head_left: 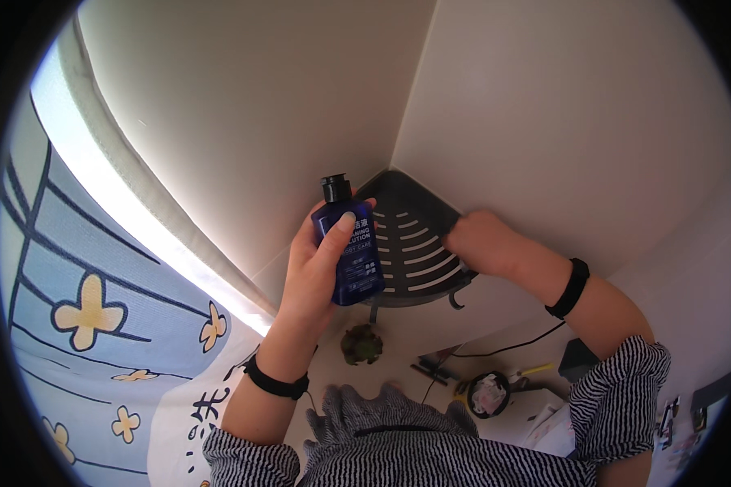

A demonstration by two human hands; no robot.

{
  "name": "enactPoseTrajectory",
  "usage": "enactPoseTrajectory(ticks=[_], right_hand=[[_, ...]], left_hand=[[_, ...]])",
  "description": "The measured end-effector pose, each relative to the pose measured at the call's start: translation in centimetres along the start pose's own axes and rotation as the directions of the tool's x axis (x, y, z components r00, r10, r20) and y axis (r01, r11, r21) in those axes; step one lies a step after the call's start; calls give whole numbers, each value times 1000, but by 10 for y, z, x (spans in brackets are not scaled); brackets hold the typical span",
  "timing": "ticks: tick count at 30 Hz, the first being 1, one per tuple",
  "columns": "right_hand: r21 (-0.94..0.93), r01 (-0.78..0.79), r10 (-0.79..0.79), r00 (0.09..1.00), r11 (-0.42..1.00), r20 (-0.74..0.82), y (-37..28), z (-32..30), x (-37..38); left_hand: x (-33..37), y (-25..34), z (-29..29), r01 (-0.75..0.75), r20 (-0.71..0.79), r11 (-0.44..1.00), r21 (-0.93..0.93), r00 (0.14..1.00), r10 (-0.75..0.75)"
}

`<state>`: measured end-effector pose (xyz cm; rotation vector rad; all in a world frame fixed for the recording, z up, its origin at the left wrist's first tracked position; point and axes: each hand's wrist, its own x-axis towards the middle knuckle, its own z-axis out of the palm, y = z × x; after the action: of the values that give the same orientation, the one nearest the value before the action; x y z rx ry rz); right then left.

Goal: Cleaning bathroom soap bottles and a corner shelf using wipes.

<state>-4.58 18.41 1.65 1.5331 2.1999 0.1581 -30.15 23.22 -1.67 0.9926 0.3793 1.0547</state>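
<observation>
My left hand (309, 260) is wrapped round a dark blue bottle (357, 268) with a black flip-top cap. It holds the bottle upright, thumb across its front, before the left part of a dark grey corner shelf (418, 253). The slotted shelf sits where two pale walls meet, with small hooks below its front edge. My right hand (486, 243) is curled at the shelf's right rim. Its fingertips are turned away, so whatever they hold or press on is hidden. Both wrists wear black bands.
On the left hangs a blue curtain (166, 292) with yellow flowers. Below the shelf, a small green plant (361, 345) stands near the floor. Farther right are a black bin (489, 395) holding crumpled paper, a yellow-handled tool (532, 370) and a dark cable (512, 347).
</observation>
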Motion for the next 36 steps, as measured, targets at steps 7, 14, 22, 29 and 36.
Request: enactPoseTrajectory(ticks=[7,14,22,29,36], right_hand=[[219,96,35,850,971,-525,-5,17,21],[182,-37,57,993,983,-103,-16,12,29],[197,-90,107,991,976,-79,-33,-11,81],[481,48,-150,973,875,175,-35,-33,77],[678,315,-505,858,664,97,-29,-16,52]], left_hand=[[2,-4,-4,-2,18,1000,-2,1000,2],[2,-4,-3,6,37,1000,1,999,-6],[1,-3,-5,4,38,1000,2,999,-4],[4,-10,-9,-52,37,999,0,998,52],[3,-8,-6,-11,-9,1000,-9,1000,11]])
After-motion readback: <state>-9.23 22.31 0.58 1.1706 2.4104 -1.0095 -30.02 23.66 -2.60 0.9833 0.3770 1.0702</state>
